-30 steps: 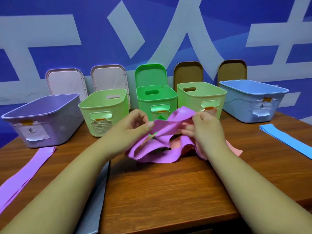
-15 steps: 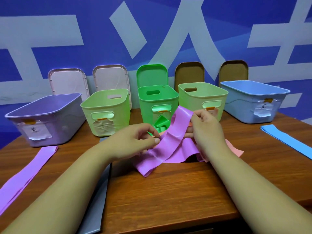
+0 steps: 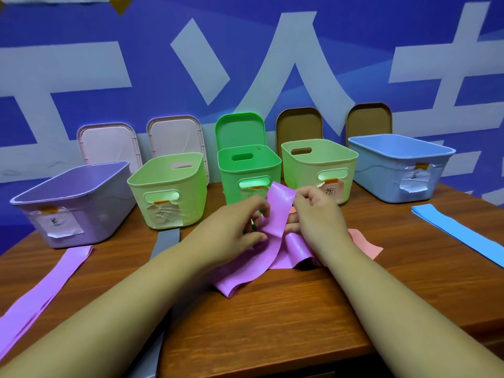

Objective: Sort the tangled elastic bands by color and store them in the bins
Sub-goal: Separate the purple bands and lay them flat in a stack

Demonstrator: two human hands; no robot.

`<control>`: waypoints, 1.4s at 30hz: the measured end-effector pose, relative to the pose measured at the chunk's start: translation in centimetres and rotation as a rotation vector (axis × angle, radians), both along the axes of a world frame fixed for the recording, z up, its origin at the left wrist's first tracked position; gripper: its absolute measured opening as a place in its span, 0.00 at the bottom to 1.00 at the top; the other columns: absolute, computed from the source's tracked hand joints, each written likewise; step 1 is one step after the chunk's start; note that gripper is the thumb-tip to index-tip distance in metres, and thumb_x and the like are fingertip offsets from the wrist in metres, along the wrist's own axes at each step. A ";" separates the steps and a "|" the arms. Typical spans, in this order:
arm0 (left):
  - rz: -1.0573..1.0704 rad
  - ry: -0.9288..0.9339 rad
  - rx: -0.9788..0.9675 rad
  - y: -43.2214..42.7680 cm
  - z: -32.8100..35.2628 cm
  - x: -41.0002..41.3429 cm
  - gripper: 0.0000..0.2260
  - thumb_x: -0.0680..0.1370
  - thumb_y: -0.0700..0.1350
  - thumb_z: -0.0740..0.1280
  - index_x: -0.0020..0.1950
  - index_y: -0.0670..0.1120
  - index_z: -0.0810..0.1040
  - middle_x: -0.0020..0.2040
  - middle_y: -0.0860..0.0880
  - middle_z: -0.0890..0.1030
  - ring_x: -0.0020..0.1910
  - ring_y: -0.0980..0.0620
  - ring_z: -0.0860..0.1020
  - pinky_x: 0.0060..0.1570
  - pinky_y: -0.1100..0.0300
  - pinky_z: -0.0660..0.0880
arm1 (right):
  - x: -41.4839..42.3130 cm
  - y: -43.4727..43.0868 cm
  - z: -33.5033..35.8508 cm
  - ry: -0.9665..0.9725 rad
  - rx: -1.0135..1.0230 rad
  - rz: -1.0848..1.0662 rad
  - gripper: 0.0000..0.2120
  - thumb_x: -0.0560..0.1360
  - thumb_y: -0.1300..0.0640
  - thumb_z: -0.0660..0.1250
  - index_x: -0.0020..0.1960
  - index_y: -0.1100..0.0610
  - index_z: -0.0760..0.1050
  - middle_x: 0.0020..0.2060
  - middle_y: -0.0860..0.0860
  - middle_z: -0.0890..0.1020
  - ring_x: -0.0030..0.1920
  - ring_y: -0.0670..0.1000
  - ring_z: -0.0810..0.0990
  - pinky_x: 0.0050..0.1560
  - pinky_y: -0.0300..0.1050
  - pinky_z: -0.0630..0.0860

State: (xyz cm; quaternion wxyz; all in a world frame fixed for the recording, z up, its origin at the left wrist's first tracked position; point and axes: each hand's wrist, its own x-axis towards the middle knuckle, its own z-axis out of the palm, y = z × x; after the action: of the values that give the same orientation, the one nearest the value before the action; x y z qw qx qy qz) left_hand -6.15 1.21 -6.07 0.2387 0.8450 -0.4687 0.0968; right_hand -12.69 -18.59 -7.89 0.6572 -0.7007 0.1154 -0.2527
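**Both hands on purple band, mid-table**

L hand & R hand both pinch the purple band at table centre, just in front of the green bin. R thumb & fingers hold its top end, raised upright. L fingers curl on its left edge, lower down. The rest of the band drapes in folds onto the table betw. the forearms. A bit of green band shows betw. the L fingers. Pink band lies flat by the R wrist, touching the purple folds.

Purple strip lies far L, in front of the purple bin. Blue strip lies far R, near the blue bin. Grey strip runs under the L forearm. Two lt-green bins flank the green one. All five bins are open. Lids lean on the wall behind.
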 end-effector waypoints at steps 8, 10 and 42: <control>-0.058 0.041 -0.266 0.8 3.0 0.3 0.05 0.76 0.42 0.79 0.49 0.49 0.86 0.43 0.59 0.83 0.44 0.57 0.80 0.45 0.67 0.75 | -0.3 -0.1 0.2 -0.007 0.038 0.034 0.07 0.85 0.60 0.63 0.55 0.58 0.80 0.39 0.59 0.88 0.37 0.60 0.89 0.41 0.53 0.87; -0.050 0.050 -0.322 0.9 4.6 0.3 0.05 0.75 0.43 0.80 0.49 0.50 0.87 0.42 0.60 0.84 0.42 0.59 0.80 0.43 0.67 0.75 | -0.4 -0.1 0.2 -0.023 -0.008 0.040 0.08 0.85 0.60 0.62 0.53 0.56 0.80 0.41 0.58 0.88 0.38 0.61 0.89 0.44 0.57 0.87; 0.126 0.207 -0.820 -3.5 18.4 -0.8 0.02 0.80 0.43 0.73 0.51 0.48 0.86 0.46 0.48 0.87 0.47 0.51 0.86 0.44 0.55 0.86 | -2.8 1.0 0.6 -0.072 -0.307 0.350 0.07 0.84 0.48 0.68 0.60 0.46 0.82 0.52 0.42 0.87 0.54 0.40 0.85 0.53 0.41 0.83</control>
State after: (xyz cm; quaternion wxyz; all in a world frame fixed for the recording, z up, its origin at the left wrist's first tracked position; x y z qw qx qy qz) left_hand -6.95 -2.30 12.29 0.5944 0.7122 -0.3125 0.2045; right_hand -15.51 -17.61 -7.32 0.5803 -0.7923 -0.0713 -0.1744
